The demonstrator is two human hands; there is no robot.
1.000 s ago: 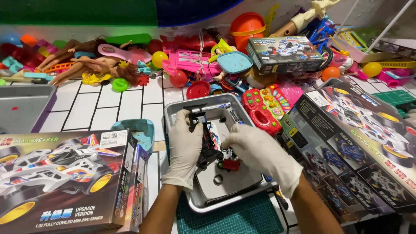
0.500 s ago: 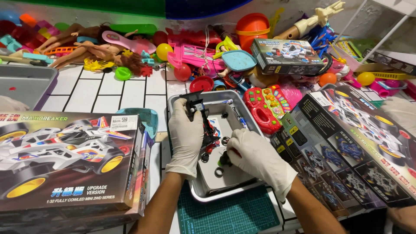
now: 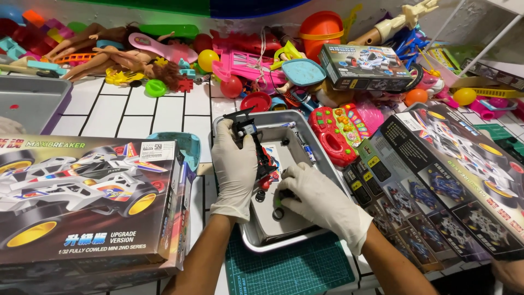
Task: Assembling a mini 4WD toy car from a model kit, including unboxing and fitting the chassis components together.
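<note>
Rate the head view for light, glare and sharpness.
Head view: bright, even light; soft glare on the metal tray rim and the glossy box; hands, left and right, are sharp; edges bend slightly from the wide lens.

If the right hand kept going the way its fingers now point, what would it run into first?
The right hand points left, low inside the metal tray. It would probably first meet the small black rings on the tray floor, then the left hand; depth is uncertain.

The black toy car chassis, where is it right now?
In the head view, the black toy car chassis is near centre, held tilted in the gloved left hand over the metal tray, left of the red toy keyboard.
</note>
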